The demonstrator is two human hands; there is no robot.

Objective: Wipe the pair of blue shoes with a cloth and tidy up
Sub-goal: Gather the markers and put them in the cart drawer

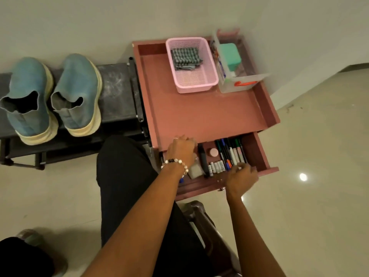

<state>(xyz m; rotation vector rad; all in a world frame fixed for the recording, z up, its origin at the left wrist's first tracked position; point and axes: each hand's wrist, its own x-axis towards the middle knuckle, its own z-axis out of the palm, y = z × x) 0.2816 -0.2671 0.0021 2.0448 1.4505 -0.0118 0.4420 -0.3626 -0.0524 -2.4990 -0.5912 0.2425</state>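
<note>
The pair of blue shoes, left shoe [28, 96] and right shoe [77, 92], stands side by side on a black shoe rack [117, 86], toes to the wall. A folded grey cloth [185, 56] lies in a pink basket [196, 84] on the pink cabinet top [199, 110]. The cabinet's drawer [257, 152] is pulled out. My left hand [179, 150], with a bead bracelet, reaches into the drawer's left end, its fingers hidden under the top's edge. My right hand [241, 176] curls over the drawer's front edge.
The drawer holds markers [231, 150], small batteries [216, 166], a round pink lid [213, 152] and a grey block [194, 171]. A clear box [239, 84] with a green container [229, 54] stands beside the basket. My black-trousered leg [127, 176] is in front of the rack.
</note>
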